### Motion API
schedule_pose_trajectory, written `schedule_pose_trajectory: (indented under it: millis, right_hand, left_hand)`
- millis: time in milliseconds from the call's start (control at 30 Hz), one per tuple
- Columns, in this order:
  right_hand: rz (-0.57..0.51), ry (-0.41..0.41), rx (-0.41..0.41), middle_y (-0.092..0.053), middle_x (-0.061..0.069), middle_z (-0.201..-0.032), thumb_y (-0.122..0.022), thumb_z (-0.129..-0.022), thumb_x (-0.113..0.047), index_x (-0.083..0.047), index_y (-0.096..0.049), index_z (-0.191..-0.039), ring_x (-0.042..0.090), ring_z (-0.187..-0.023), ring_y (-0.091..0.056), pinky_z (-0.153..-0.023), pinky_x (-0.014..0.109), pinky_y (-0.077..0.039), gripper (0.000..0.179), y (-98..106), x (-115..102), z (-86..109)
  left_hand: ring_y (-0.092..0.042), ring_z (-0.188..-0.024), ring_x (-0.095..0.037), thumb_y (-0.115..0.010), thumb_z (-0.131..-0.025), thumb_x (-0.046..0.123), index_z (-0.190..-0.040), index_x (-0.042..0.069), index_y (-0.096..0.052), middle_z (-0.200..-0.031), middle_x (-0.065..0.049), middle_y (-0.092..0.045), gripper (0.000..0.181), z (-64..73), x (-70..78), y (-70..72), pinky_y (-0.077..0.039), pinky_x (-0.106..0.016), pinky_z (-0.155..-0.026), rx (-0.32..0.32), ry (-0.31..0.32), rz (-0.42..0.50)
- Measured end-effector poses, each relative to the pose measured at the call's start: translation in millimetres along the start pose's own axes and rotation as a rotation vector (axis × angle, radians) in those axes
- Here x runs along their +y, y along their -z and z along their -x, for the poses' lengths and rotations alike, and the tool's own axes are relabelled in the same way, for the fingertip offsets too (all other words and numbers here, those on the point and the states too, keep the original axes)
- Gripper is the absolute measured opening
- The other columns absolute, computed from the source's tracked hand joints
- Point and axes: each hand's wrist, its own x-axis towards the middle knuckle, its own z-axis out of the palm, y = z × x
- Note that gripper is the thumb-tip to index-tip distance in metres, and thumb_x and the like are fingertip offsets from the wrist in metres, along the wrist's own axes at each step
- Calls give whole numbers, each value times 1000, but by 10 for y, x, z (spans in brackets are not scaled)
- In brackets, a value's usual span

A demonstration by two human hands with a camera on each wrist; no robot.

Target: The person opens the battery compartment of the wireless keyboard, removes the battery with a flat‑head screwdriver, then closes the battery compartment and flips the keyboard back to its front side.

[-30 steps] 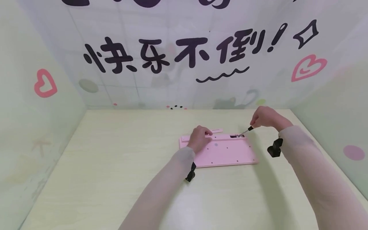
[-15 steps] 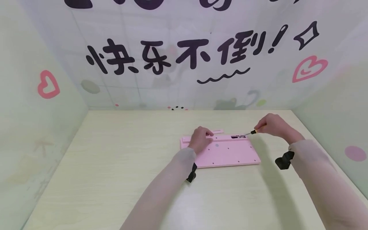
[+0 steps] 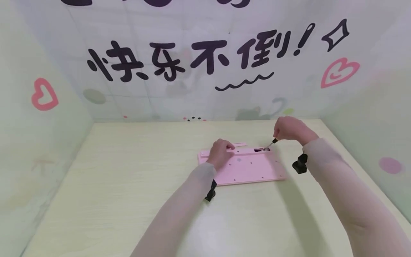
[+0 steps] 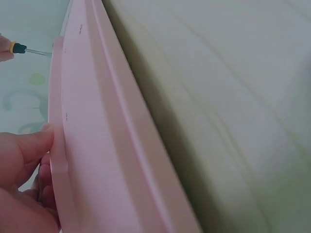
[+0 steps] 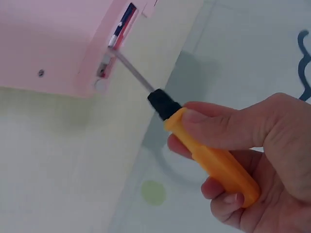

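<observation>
A pink keyboard (image 3: pixel 250 167) lies underside up, screw heads showing across its back. Along its raised far bar is an uncovered battery slot (image 3: pixel 262 150), with blue, red and silvery parts inside in the right wrist view. My right hand (image 5: pixel 257 150) grips the orange handle of a screwdriver (image 5: pixel 214 165), thumb along it. Its metal shaft slants down and the tip is at the slot. With thumb and curled fingers, my left hand (image 3: pixel 221 153) holds the keyboard's far bar left of the slot; the left wrist view shows the thumb (image 4: pixel 36 143) against the edge.
Just behind the keyboard lies a small pink cover strip (image 3: pixel 239 144). A pale wooden tabletop (image 3: pixel 128 178) spreads around, bounded at the back by a printed wall (image 3: pixel 179 103) and by walls at both sides.
Half a second ago my right hand was farther right and lower, with the screwdriver flatter. Now the hand is raised and back left, the screwdriver steeper. My left hand keeps its hold.
</observation>
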Motion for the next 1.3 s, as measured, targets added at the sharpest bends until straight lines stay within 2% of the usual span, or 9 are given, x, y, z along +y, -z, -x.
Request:
schedule_pose_trajectory:
  millis: [67,100,233,400,700,1000,1300]
  right_hand:
    - [-106,-23,0,-65,5,-75,-65,-78,-2,-4,-72,-77,16,-65,-57,-61,38,-50,7,-74,145,18]
    - [-163,-34,5,-68,9,-83,-67,-78,-3,-2,-73,-86,19,-72,-60,-67,41,-50,9,-120,223,43]
    - [-355,-66,37,-68,13,-88,-68,-81,-8,1,-71,-94,22,-79,-61,-71,40,-50,16,-296,464,183]
    - [-462,-77,84,-66,17,-97,-68,-82,-12,1,-70,-99,22,-84,-62,-70,37,-49,21,-407,588,316]
    - [-473,-102,117,-66,17,-97,-64,-85,-10,3,-68,-102,20,-81,-59,-66,32,-48,22,-481,571,408]
    - [-434,-116,143,-67,15,-94,-65,-84,-11,2,-68,-101,21,-80,-59,-66,32,-47,22,-400,490,467]
    - [-426,-125,180,-67,15,-96,-65,-85,-15,0,-68,-103,29,-87,-59,-67,34,-47,24,-404,477,529]
  left_hand:
    - [-53,-98,-16,-69,-81,7,-100,9,-68,-101,-2,-57,20,-11,-20,15,-43,-27,-87,-1,8,0]
    - [-53,-98,-16,-69,-81,7,-100,9,-68,-102,-2,-57,20,-19,-32,16,-43,-27,-87,-6,6,-1]
    - [-54,-99,-17,-69,-81,6,-99,10,-69,-103,-2,-59,19,-51,-54,4,-43,-27,-88,-21,4,18]
    - [-54,-98,-16,-69,-81,6,-98,10,-69,-103,-2,-59,18,-60,-47,5,-43,-27,-88,-10,0,30]
    - [-54,-99,-16,-69,-81,7,-99,11,-69,-105,-2,-59,18,-48,-41,2,-43,-27,-89,-7,11,25]
    - [-54,-100,-17,-69,-80,7,-98,11,-69,-104,-2,-58,18,-38,-37,-2,-42,-27,-89,2,14,22]
    - [-53,-98,-16,-69,-81,9,-98,12,-69,-103,-2,-57,18,-27,-42,-10,-43,-27,-88,7,16,12]
